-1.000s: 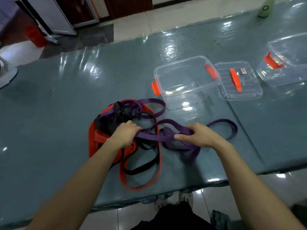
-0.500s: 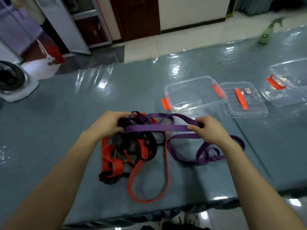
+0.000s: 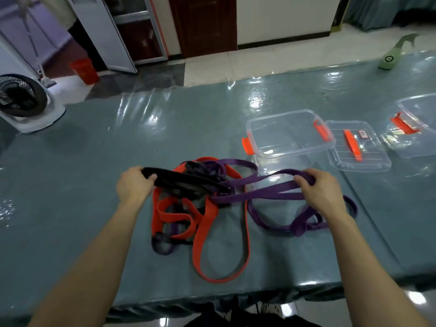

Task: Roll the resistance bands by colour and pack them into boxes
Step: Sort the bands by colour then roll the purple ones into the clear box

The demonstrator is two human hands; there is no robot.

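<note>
Resistance bands [image 3: 205, 215], tangled heap on the table [image 3: 106, 147] just before the empty clear box [image 3: 278, 113]: none rolled or packed yet; fingers of left hand [image 3: 133, 185] clamp a black band [image 3: 179, 180], those of right hand [image 3: 323, 190] curl round a purple band [image 3: 266, 193].

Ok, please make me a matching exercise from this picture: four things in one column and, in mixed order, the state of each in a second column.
Things
1. black band
2. purple band
3. red band
4. lid

States
a. lies flat beside the open box
b. gripped by the right hand
c. held by neither hand
d. gripped by the left hand

Pairs: 1-d, 2-b, 3-c, 4-a
</note>
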